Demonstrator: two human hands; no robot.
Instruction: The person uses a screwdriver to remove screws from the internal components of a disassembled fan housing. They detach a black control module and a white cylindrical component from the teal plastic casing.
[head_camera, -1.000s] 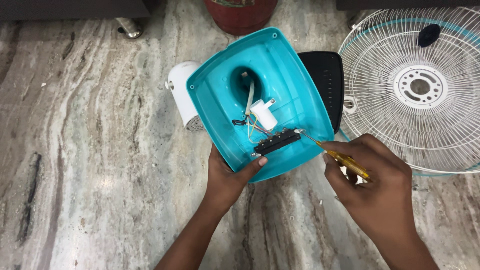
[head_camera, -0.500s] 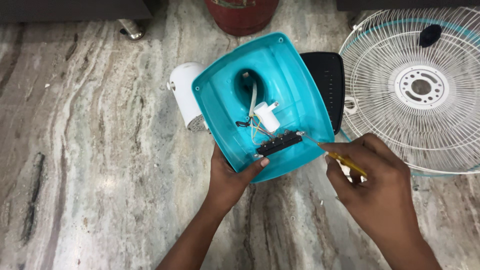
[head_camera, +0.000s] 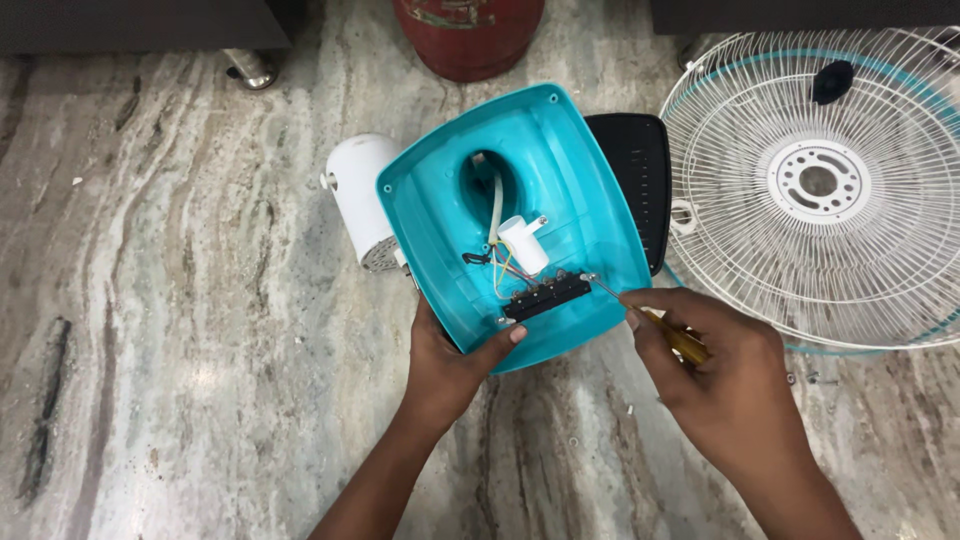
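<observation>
Turquoise fan base (head_camera: 560, 170) on veined marble floor (head_camera: 190, 330)

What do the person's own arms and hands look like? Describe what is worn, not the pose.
Both forearms are bare, with no sleeves in view. The left hand and right hand wear no gloves; no rings, watch or bracelets show. The fingernails are short and plain.

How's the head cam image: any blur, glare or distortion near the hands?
Head view: sharp on the teal base, left hand, right hand and screwdriver; soft even light, faint shadows; mild sheen on the stone floor; no distortion evident.
</observation>
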